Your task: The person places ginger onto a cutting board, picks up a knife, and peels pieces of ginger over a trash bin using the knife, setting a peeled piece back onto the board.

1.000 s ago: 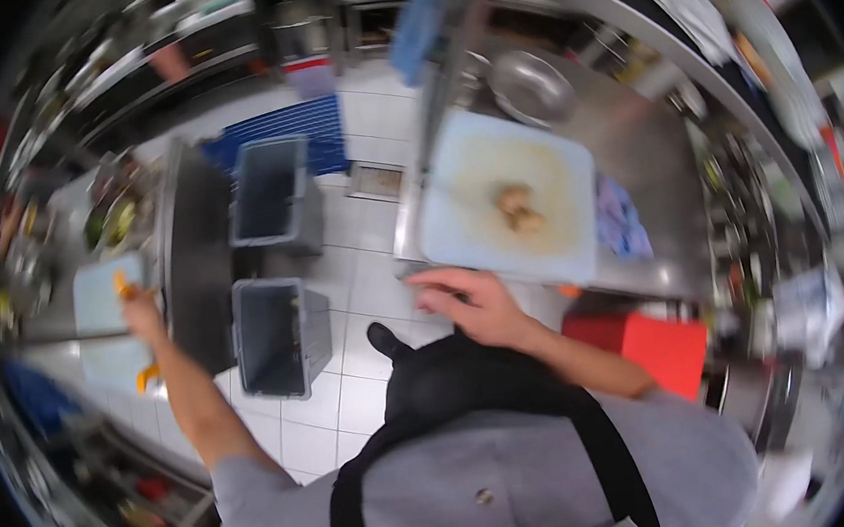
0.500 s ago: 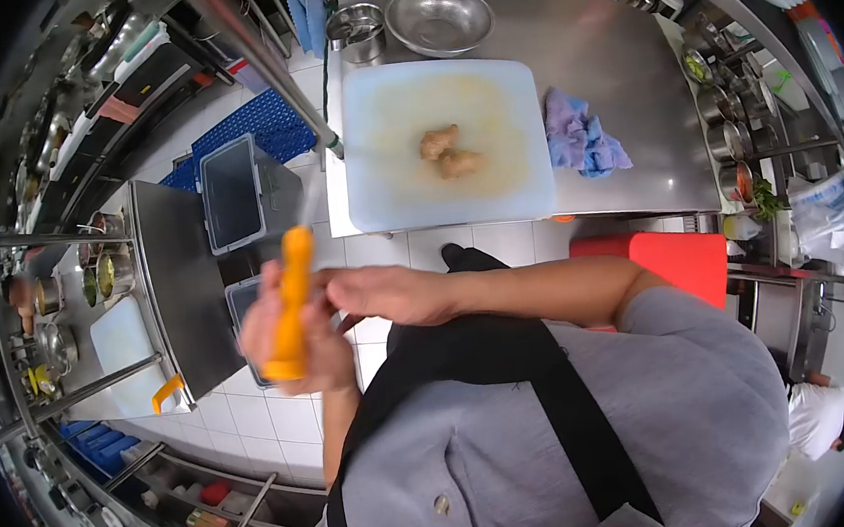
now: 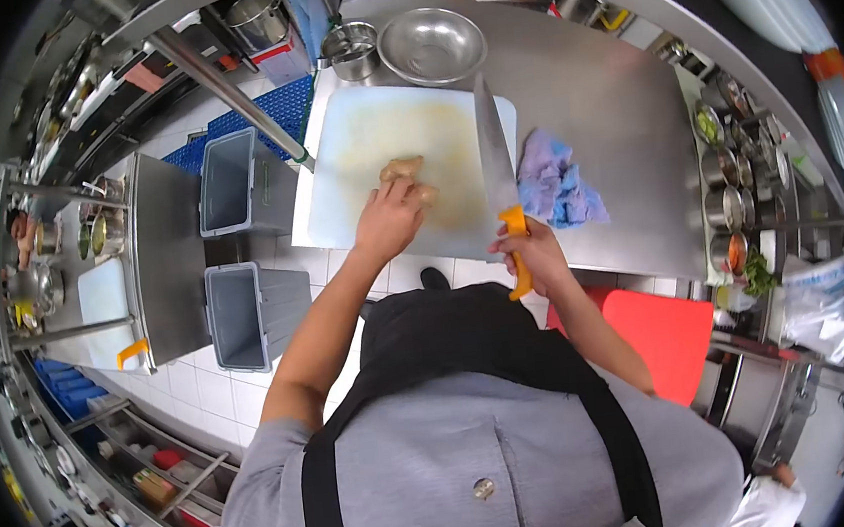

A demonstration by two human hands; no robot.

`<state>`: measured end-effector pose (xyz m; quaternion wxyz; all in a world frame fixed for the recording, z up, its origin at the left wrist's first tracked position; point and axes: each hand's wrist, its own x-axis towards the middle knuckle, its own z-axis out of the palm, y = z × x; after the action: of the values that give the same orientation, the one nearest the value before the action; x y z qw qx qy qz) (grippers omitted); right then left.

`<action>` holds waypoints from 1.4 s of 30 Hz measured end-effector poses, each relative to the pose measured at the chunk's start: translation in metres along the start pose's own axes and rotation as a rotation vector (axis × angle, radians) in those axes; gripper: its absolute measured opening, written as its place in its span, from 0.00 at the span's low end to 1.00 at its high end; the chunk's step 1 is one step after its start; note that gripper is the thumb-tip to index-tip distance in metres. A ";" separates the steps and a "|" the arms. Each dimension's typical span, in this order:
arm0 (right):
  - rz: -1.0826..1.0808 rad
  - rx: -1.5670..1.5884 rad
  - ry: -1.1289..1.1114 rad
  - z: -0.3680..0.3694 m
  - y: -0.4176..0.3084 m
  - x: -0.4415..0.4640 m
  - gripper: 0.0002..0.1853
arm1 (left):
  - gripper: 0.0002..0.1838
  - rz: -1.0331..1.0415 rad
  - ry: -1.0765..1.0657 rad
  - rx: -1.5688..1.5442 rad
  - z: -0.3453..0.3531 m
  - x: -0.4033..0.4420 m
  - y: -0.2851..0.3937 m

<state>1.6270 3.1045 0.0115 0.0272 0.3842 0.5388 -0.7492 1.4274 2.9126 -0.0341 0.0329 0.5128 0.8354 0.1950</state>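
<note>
My right hand (image 3: 535,252) is closed round the orange handle of a large knife (image 3: 496,157), whose broad blade points away from me over the right side of a white cutting board (image 3: 351,134). Two brown pieces of food (image 3: 401,169), perhaps meat or ginger, lie near the middle of the board. The fingers of my left hand (image 3: 388,223) touch these pieces, pressed close on them. Right of the board is a crumpled purple and blue cloth (image 3: 560,179).
Behind the board stand a steel bowl (image 3: 432,46) and a small steel pot (image 3: 351,52). Two grey bins (image 3: 237,318) are on the floor at left. A metal post (image 3: 232,97) rises by the board's left corner. A red chair-like panel (image 3: 660,336) is at right.
The knife has passed from my left side, where both hands were close together, to my right hand over the board. My left hand has moved onto the food.
</note>
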 end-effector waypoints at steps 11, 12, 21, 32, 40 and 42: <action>-0.308 -0.505 0.042 0.021 0.033 0.000 0.09 | 0.16 -0.473 0.115 -0.379 -0.009 -0.061 0.010; -0.247 -0.534 0.000 0.034 0.030 0.000 0.09 | 0.18 -0.572 0.039 -0.581 -0.032 -0.081 0.013; -0.593 -0.804 -0.531 0.260 0.053 0.035 0.16 | 0.21 -1.144 0.719 -1.350 -0.052 -0.283 -0.082; -0.838 -1.093 -1.059 0.547 0.130 -0.054 0.18 | 0.12 -1.043 1.798 -1.484 -0.115 -0.516 -0.095; -0.828 -1.022 -1.223 0.619 0.157 -0.108 0.20 | 0.21 -0.989 2.090 -1.368 -0.152 -0.555 -0.100; -0.802 -1.069 -1.230 0.622 0.157 -0.096 0.19 | 0.23 -1.013 2.162 -1.356 -0.156 -0.542 -0.105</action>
<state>1.4262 2.4877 0.0232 0.2218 -0.3638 0.7984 -0.4256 1.5546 2.3538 -0.0072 -0.3198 -0.3679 0.2808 0.8268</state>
